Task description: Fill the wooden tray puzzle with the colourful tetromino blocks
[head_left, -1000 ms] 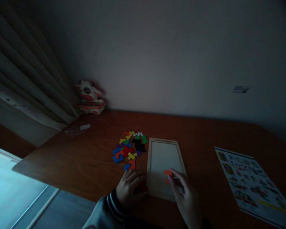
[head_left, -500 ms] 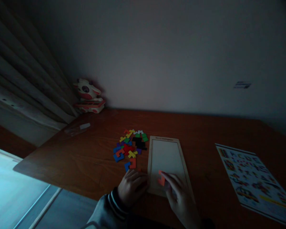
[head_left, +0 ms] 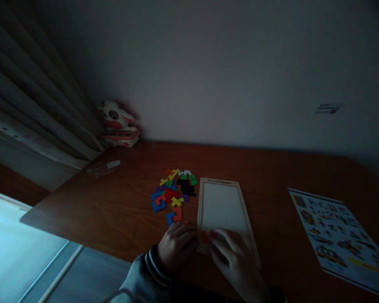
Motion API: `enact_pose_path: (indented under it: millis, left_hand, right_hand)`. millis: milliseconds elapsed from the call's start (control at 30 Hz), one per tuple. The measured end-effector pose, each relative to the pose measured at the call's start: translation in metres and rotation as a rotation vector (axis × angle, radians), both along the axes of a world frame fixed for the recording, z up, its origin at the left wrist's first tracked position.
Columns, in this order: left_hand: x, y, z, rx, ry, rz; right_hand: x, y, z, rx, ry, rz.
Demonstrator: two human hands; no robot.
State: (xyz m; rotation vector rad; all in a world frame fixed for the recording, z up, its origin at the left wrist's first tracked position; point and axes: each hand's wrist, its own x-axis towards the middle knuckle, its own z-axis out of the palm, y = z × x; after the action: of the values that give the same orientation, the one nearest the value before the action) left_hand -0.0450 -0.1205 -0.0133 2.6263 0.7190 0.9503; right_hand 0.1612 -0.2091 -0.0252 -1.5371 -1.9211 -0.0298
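Observation:
A shallow wooden puzzle tray [head_left: 246, 214] with a pale bare bottom lies in front of me. My right hand [head_left: 235, 261] is over its near end, fingers closed on an orange puzzle piece [head_left: 204, 237] low at the tray's left side; the fingers partly cover the piece. My left hand [head_left: 177, 244] rests at the tray's near left edge, fingers curled and pressed together against the frame. Just beyond it lie an orange U-shaped piece [head_left: 177, 213] and a blue piece [head_left: 170, 218]. Farther off is a loose pile of coloured pieces, including a yellow cross [head_left: 177, 202] and black ones [head_left: 186, 187].
A printed pattern sheet [head_left: 334, 235] lies on the brown table [head_left: 271, 176] at the right. At the back left stands a cow-shaped toy [head_left: 118, 126] beside a curtain [head_left: 34, 92]. A clear plastic bag [head_left: 102, 167] lies near the table's left side.
My right hand has moved left and lowered the orange piece toward the tray's near left corner. My left hand stays at the tray's edge. The view has shifted slightly.

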Motion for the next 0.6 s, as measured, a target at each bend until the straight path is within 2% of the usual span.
enact_pose_path:
  millis: [233, 467, 600]
  left_hand:
    - [0.0, 0.0, -0.001, 0.008, -0.015, 0.008]
    - [0.002, -0.006, 0.004, 0.064, -0.088, -0.046]
    - [0.013, -0.016, 0.005, -0.017, -0.186, -0.067]
  right_hand:
    - [-0.002, -0.002, 0.011, -0.012, 0.039, 0.062]
    - [0.0, -0.002, 0.01, 0.104, 0.029, 0.099]
    - [-0.001, -0.002, 0.01, 0.127, 0.008, 0.204]
